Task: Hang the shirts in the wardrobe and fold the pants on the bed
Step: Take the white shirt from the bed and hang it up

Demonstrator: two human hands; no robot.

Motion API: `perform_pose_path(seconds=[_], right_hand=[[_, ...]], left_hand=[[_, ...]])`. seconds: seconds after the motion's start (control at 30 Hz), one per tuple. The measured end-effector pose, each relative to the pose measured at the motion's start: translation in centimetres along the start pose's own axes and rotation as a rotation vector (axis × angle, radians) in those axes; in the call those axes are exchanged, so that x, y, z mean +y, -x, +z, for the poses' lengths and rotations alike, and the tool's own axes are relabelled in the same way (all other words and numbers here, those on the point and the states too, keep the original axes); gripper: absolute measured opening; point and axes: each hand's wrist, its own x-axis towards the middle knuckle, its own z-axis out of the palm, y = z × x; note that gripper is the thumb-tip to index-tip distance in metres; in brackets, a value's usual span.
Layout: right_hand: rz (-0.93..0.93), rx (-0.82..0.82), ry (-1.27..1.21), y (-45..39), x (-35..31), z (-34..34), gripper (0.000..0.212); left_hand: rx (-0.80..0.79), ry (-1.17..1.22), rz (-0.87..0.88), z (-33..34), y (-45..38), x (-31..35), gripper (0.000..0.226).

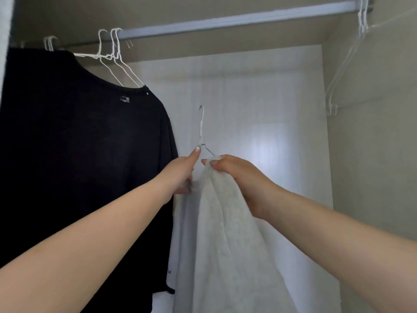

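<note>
Wardrobe interior, head view, read from left to right. At far left one black shirt [79, 154] hangs from the rail [225, 21] on a white wire hanger; beside its collar I count three or so further bare hangers [117, 62] hooked on the rail, though the wires overlap and the tally is uncertain.

Centre: my left hand [182, 170] grips the neck of a white wire hanger [201, 129], fingers curled round it where the fabric begins and one finger extended up along the wire. The hanger's hook points straight up, its long axis vertical, well below the rail and not yet touching it.

Just right of this, my right hand [234, 175] pinches the shoulder of one white shirt [225, 245] between thumb and fingers, drawing the fabric over the hanger's arm. The shirt hangs down from both hands, its length vertical.

Far right: another small cluster of bare hangers [345, 64] hangs at the rail's end.

Governing relation: the rail lies directly above the hook, with an open stretch between the two hanger clusters. The left hand, being on the hanger's neck, is the one placed to lift. No pants or bed appear in view.
</note>
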Motion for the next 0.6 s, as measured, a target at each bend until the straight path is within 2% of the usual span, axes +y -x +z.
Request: perform_pose_path(seconds=[0.1, 0.17, 0.23, 0.33, 0.43, 0.6], right_hand=[[-0.084, 0.044, 0.060, -3.4, -0.9, 2.9, 0.009], [-0.148, 0.086, 0.083, -5.6, -1.5, 4.9, 0.014], [-0.205, 0.130, 0.141, -7.9, -2.2, 6.4, 0.018], [-0.279, 0.190, 0.182, -11.0, -3.3, 8.2, 0.013], [-0.378, 0.212, 0.169, -14.2, -5.2, 10.1, 0.013], [-0.509, 0.208, 0.171, -20.5, -10.6, 13.7, 0.017]], left_hand=[[-0.038, 0.161, 0.056, -2.1, 1.5, 1.8, 0.062], [-0.025, 0.230, 0.087, -4.0, 2.3, 3.2, 0.060], [-0.023, 0.203, 0.153, -6.0, 3.0, 4.4, 0.055], [-0.014, 0.184, 0.188, -8.3, 3.4, 5.9, 0.045], [0.124, 0.170, 0.223, -10.1, 2.6, 7.6, 0.040], [0.402, 0.011, 0.414, -14.0, 0.1, 12.4, 0.036]])
